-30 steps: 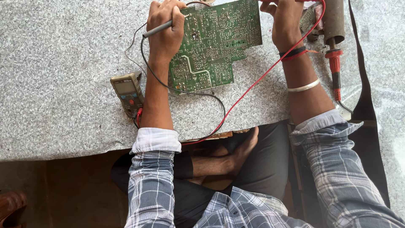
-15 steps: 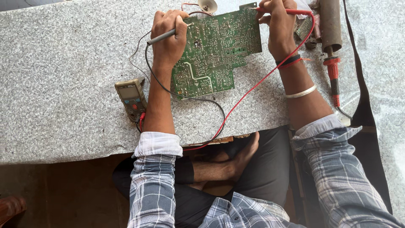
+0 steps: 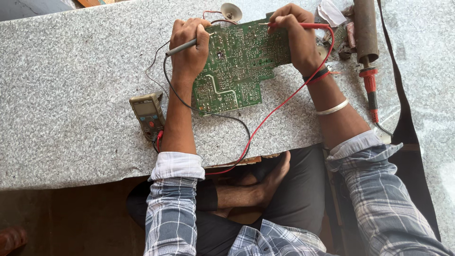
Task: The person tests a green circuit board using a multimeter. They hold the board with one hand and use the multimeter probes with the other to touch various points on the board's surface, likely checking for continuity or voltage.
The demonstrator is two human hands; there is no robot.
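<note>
I'm mid-probing the green circuit board [image 3: 239,64] lying flat on the worktop [image 3: 71,95], left hand [image 3: 189,47] pinching the black probe [image 3: 181,46] at its left edge, right hand [image 3: 295,35] pinching the red probe [image 3: 303,25] at its top, so next I'm guessing it needs steady tips and a look at the multimeter [image 3: 148,115] left of the board.

Setting: your workplace, seen from above.
You face a speckled grey stone surface [image 3: 71,71] in daylight; dark brown floor [image 3: 71,213] lies beneath.

The circuit board [image 3: 239,64] is green with pale tracks, sitting on a speckled grey stone table [image 3: 71,85]. One probe [image 3: 182,46] is grey with a black wire, the other probe [image 3: 303,25] is red with a red wire. The meter [image 3: 148,115] at centre left is olive-brown, the screwdriver [image 3: 370,90] at upper right has a red handle, and the shirt sleeves [image 3: 173,204] are blue-grey plaid.
</note>
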